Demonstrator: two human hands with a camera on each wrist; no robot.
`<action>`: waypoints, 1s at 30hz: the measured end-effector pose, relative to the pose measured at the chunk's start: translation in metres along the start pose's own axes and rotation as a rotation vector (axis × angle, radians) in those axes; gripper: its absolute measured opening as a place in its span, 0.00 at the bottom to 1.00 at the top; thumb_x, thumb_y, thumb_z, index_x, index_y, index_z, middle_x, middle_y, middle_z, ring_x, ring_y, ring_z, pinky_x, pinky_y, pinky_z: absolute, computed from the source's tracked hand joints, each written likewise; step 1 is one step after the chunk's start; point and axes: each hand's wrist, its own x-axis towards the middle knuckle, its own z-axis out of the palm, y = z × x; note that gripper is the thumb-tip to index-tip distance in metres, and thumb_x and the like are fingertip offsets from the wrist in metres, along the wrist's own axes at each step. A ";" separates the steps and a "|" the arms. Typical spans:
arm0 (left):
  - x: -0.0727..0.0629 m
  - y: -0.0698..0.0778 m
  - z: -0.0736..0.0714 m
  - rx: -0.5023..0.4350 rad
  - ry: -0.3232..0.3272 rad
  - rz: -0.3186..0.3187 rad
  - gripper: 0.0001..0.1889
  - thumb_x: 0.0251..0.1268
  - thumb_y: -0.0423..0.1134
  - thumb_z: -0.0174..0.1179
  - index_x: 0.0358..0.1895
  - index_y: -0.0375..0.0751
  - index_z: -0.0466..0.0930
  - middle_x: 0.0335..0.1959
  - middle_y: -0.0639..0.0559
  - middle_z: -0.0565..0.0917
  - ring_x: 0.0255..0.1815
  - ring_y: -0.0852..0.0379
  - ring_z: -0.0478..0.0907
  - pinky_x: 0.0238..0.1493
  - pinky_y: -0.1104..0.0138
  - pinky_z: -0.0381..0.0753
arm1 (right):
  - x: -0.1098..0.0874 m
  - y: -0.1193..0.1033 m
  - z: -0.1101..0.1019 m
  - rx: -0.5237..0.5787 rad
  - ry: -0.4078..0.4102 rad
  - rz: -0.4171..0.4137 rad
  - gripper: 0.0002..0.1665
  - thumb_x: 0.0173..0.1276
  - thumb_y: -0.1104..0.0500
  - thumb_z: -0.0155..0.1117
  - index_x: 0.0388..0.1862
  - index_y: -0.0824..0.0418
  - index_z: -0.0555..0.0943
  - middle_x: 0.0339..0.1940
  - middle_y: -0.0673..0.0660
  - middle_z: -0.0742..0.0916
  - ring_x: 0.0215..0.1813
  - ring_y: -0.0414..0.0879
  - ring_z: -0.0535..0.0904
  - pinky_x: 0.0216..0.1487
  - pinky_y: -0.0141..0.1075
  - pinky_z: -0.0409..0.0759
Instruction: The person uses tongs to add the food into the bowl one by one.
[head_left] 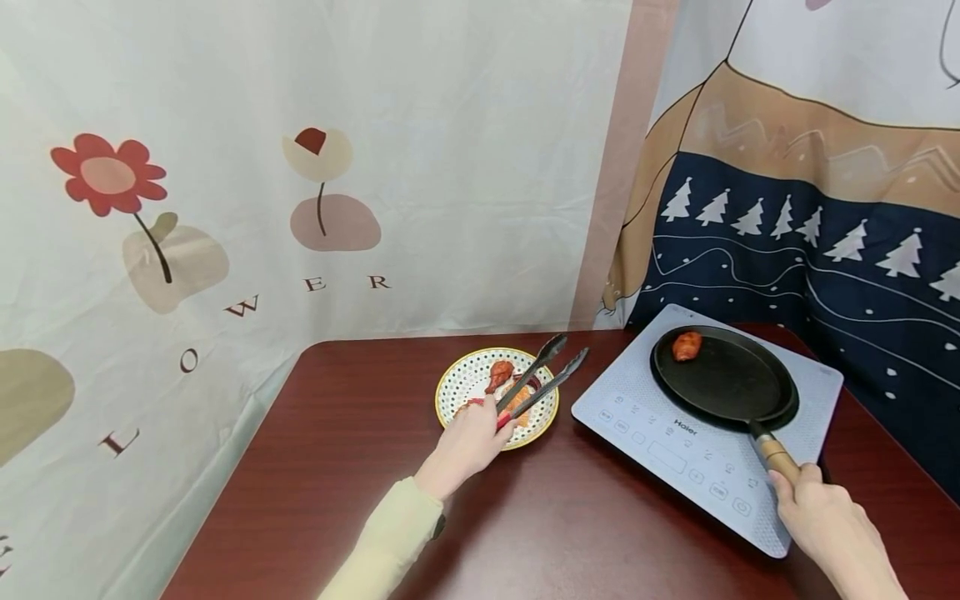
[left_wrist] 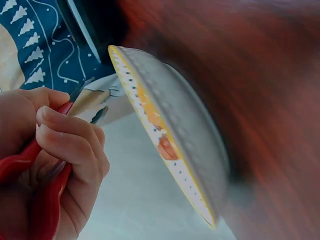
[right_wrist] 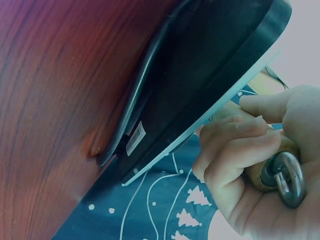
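Note:
My left hand grips the red handles of a pair of tongs, whose dark tips are spread apart above the plate. In the left wrist view the fingers curl round the red handles. Beneath the tongs sits a dotted plate with a yellow rim, bearing a reddish-brown drumstick and other food partly hidden by the tongs. My right hand holds the wooden handle of a black frying pan. One browned piece of meat lies near the pan's far left edge.
Under the pan is a white induction cooktop with touch controls, set at an angle on the dark red wooden table. Printed curtains hang right behind the table. The plate stands to the left of the cooktop.

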 end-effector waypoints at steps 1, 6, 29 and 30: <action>-0.003 -0.003 0.000 0.003 0.006 -0.009 0.17 0.60 0.46 0.61 0.37 0.34 0.72 0.18 0.46 0.75 0.19 0.48 0.76 0.21 0.59 0.73 | 0.000 0.000 0.000 -0.001 0.001 0.003 0.29 0.76 0.48 0.39 0.41 0.78 0.61 0.22 0.67 0.74 0.26 0.59 0.74 0.27 0.49 0.70; -0.016 -0.019 -0.004 -0.012 -0.016 -0.102 0.18 0.61 0.47 0.60 0.39 0.32 0.72 0.21 0.43 0.78 0.21 0.46 0.78 0.22 0.56 0.75 | 0.000 -0.001 0.000 -0.004 0.010 0.011 0.29 0.76 0.49 0.39 0.41 0.79 0.61 0.22 0.67 0.74 0.26 0.59 0.74 0.27 0.50 0.70; -0.039 -0.057 -0.008 0.037 0.030 -0.211 0.18 0.58 0.45 0.62 0.30 0.33 0.69 0.19 0.37 0.76 0.20 0.40 0.78 0.20 0.54 0.74 | 0.000 0.003 -0.002 0.007 -0.014 -0.044 0.31 0.76 0.45 0.36 0.38 0.77 0.62 0.20 0.63 0.73 0.25 0.56 0.73 0.26 0.47 0.69; -0.039 -0.057 -0.008 0.037 0.025 -0.214 0.18 0.58 0.45 0.62 0.30 0.33 0.69 0.20 0.37 0.76 0.20 0.39 0.78 0.20 0.54 0.74 | -0.001 0.002 -0.002 0.008 -0.011 -0.046 0.31 0.76 0.45 0.37 0.38 0.77 0.62 0.20 0.63 0.73 0.25 0.56 0.73 0.26 0.47 0.69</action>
